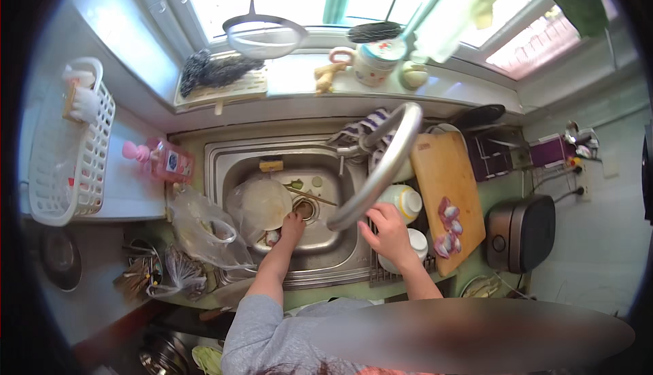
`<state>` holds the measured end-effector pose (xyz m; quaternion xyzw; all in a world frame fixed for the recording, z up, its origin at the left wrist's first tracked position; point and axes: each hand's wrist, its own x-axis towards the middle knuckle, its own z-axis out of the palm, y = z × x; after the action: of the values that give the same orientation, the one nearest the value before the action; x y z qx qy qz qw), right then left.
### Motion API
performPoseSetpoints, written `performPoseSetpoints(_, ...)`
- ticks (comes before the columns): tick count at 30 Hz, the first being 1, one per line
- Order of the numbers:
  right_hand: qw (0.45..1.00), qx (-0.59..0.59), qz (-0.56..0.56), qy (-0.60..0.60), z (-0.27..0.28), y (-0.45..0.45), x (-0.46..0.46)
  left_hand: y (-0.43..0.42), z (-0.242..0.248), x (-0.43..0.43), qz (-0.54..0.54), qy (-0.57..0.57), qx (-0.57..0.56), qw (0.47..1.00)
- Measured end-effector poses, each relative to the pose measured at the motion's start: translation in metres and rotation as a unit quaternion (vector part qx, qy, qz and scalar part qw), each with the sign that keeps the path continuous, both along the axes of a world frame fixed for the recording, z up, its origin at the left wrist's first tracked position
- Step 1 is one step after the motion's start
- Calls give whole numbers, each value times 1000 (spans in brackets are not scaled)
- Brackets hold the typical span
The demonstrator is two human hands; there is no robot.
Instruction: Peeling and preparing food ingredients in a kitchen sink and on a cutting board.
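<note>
My left hand (293,226) reaches down into the stainless steel sink (336,261), fingers pointing at the drain (306,209). Beside it lies a pale round item (262,202) with thin clear plastic around it. A small reddish-white piece of raw meat (272,237) shows near my left wrist. Whether those fingers hold anything is hidden. My right hand (387,232) hovers by the end of the curved metal faucet (387,171), fingers apart and nothing visible in them. Under and behind it are a yellow-rimmed white bowl (403,202) and another white bowl (417,242).
Raw meat pieces (448,245) lie on a wooden cutting board (449,165) at right. A chopstick-like stick (316,196) and a yellow sponge (271,164) are in the sink. Left are a plastic bag (204,227) and pink soap bottle (171,161). A dark appliance (520,232) stands far right.
</note>
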<state>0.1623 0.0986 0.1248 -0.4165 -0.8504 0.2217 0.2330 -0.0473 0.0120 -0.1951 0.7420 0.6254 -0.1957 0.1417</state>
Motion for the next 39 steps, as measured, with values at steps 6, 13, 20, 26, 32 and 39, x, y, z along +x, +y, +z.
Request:
performPoseSetpoints(6, 995, -38, 92, 0, -55, 31, -46, -4, -11, 12, -2, 21, 31, 999)
performPoseSetpoints(13, 923, -277, 268, 26, -95, 12, -73, -11, -2, -2, 12, -51, -19, 998)
performPoseSetpoints(20, 919, -385, -21, 78, -200, -5, -57, 13, 111, 41, 229, -349, 172, 892)
performPoseSetpoints(26, 742, -608, -265, 101, -259, -13, -51, -2, 114, 51, 181, -353, 268, 878)
performPoseSetpoints(32, 669, -645, -155, 336, -208, -23, -57, -11, 115, 41, 291, -435, 309, 794)
performPoseSetpoints(39, 752, -577, -148, 282, -203, -21, -47, -6, 119, 34, 583, -670, 36, 459)
